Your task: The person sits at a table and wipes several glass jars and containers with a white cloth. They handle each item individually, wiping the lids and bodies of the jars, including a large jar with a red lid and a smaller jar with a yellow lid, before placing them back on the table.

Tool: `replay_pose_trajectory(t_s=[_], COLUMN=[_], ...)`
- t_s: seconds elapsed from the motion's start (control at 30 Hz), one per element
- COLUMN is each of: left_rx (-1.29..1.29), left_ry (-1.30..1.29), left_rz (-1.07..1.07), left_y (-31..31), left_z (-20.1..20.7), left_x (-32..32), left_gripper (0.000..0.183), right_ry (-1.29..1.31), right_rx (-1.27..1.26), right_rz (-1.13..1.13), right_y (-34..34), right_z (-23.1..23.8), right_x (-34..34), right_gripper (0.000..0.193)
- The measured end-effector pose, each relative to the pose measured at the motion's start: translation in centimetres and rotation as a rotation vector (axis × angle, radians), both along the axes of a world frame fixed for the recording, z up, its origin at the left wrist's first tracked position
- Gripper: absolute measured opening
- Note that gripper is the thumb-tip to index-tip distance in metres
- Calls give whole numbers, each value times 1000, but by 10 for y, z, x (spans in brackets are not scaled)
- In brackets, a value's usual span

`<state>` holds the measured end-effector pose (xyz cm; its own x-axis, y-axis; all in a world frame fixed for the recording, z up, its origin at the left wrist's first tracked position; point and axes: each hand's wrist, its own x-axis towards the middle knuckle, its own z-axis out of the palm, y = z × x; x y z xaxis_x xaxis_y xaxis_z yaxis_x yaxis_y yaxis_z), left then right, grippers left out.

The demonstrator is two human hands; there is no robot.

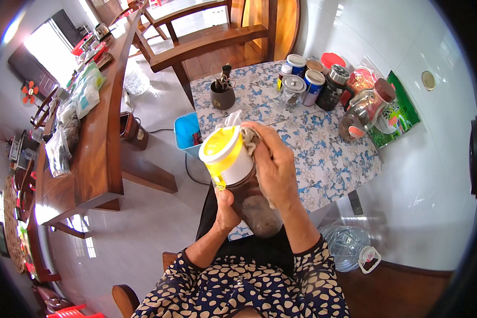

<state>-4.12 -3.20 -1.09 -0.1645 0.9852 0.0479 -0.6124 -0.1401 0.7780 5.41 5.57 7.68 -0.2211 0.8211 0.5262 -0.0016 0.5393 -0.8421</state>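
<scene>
A clear, brownish jar (257, 209) is tilted in front of me, over the table's near edge. Its white and yellow lid (220, 144) points up and away to the left. My left hand (227, 213) is closed around the jar's side, just below the lid. A crumpled greyish cloth (249, 139) is pinched in my right hand (275, 167), pressed against the lid's right side. White cloth or tissue (231, 117) shows behind the lid; whether it belongs to the same piece, I cannot tell. Dark contents show through the jar's wall.
Several jars and cans, among them a lidded glass jar (292, 91), a black flask (334, 87) and a brown-capped jar (363, 111), stand at the flowered table's (323, 169) far right. A dark pot (222, 96) stands farther left. Below are a blue bin (185, 130) and a large water bottle (347, 248).
</scene>
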Motion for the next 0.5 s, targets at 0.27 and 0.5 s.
replay_pose_trajectory(t_s=[0.27,0.5], left_rx=[10,84], left_ry=[34,38], left_rz=[-12,84], left_y=[5,17], left_z=[0,-13], left_x=[0,-18], left_gripper=[76,55], right_ry=[100,-243], right_rx=[-125,652], right_rz=[-50,-179], right_y=[-15,-53], right_z=[-7,-19], right_x=[6,-3], right_gripper=[25,30])
